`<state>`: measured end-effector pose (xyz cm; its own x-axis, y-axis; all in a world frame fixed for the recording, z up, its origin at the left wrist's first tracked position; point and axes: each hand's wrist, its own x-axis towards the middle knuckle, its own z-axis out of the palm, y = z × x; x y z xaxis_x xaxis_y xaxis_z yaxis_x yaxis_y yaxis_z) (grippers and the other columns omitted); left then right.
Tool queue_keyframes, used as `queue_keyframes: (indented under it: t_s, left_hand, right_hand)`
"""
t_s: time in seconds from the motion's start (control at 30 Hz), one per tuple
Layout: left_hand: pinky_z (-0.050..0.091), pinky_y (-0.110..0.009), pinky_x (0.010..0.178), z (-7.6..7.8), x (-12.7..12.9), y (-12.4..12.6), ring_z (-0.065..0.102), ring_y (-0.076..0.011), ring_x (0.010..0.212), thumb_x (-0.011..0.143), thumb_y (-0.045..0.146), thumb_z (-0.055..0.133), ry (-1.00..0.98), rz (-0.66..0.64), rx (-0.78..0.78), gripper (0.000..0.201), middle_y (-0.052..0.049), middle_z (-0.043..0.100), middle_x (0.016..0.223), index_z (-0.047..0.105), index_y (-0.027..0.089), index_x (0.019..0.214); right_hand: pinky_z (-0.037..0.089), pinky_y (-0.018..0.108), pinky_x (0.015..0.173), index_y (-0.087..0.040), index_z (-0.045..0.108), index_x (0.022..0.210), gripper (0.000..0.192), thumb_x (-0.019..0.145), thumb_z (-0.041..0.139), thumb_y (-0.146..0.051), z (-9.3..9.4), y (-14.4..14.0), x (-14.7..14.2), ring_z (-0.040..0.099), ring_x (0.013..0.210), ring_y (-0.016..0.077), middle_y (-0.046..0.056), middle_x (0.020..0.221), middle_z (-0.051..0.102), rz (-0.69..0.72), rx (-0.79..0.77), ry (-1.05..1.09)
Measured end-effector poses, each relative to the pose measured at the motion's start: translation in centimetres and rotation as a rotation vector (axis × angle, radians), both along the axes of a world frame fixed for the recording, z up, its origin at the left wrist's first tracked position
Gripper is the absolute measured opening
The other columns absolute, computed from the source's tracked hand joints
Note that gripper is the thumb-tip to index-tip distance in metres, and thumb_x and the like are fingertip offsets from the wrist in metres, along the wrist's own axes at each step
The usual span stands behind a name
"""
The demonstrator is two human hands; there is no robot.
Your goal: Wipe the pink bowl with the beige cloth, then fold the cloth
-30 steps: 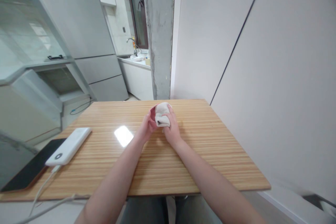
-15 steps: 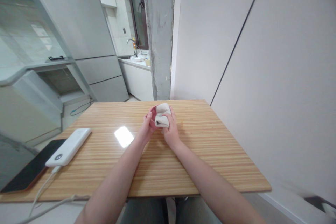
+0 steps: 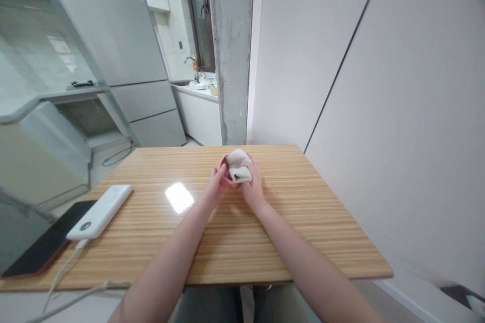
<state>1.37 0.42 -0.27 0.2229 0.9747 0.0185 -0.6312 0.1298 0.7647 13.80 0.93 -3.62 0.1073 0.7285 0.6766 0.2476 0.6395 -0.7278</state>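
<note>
Near the far edge of the wooden table, my left hand point(image 3: 215, 187) is closed on the side of a small round pink bowl point(image 3: 229, 182), its opening tilted toward me. A folded off-white cloth point(image 3: 238, 159) is gripped in my right hand point(image 3: 253, 185) and lies over the bowl's right rim. The thumb presses on the near fold of the cloth, and the other fingers wrap round its far right side. Much of the bowl is hidden behind cloth and fingers.
The wooden table point(image 3: 314, 227) carries a white power bank point(image 3: 100, 212) with a cable point(image 3: 62, 270) at the left, beside a dark flat tablet-like slab point(image 3: 45, 242). A pale wall point(image 3: 359, 126) runs along the right. Beyond stand a fridge point(image 3: 109, 35) and a grey pillar point(image 3: 233, 50).
Both hands, with the bowl and cloth, have shifted slightly to the right. The cloth has turned a little and spreads wider over the bowl's rim.
</note>
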Motion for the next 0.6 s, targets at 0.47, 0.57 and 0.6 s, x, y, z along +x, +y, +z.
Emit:
queue_keyframes:
  t_s: [0.47, 0.57, 0.6]
  left_hand:
    - [0.053, -0.024, 0.075, -0.7, -0.3, 0.5, 0.059, -0.0176, 0.106, 0.081, 0.031, 0.06, 0.032, 0.09, 0.042, 0.045, -0.003, 0.057, 0.129, 0.052, 0.027, 0.126]
    - [0.052, -0.031, 0.083, -0.6, -0.1, 0.1, 0.058, -0.0227, 0.11, 0.081, 0.038, 0.06, 0.09, -0.036, -0.036, 0.045, -0.006, 0.061, 0.123, 0.055, 0.024, 0.124]
    - [0.052, -0.031, 0.084, -0.7, -0.1, 0.0, 0.058, -0.0233, 0.11, 0.081, 0.038, 0.06, 0.117, -0.044, -0.071, 0.044, -0.006, 0.062, 0.121, 0.056, 0.024, 0.123]
  right_hand:
    - [0.022, 0.043, 0.113, -0.022, 0.057, 0.105, 0.037, 0.072, 0.045, -0.01, -0.2, 0.1, -0.1, 0.024, 0.138, 0.0225, 0.004, 0.149, 0.027, 0.064, 0.003, -0.097]
    - [0.029, 0.042, 0.11, -0.022, 0.059, 0.098, 0.028, 0.076, 0.043, -0.014, 0.1, 0.7, 1.1, 0.037, 0.13, 0.0225, 0.006, 0.139, 0.043, 0.054, 0.019, -0.051]
    - [0.031, 0.042, 0.109, -0.022, 0.06, 0.097, 0.027, 0.078, 0.042, -0.015, 0.1, 0.9, 1.5, 0.041, 0.128, 0.0223, 0.006, 0.134, 0.048, 0.061, 0.02, -0.044]
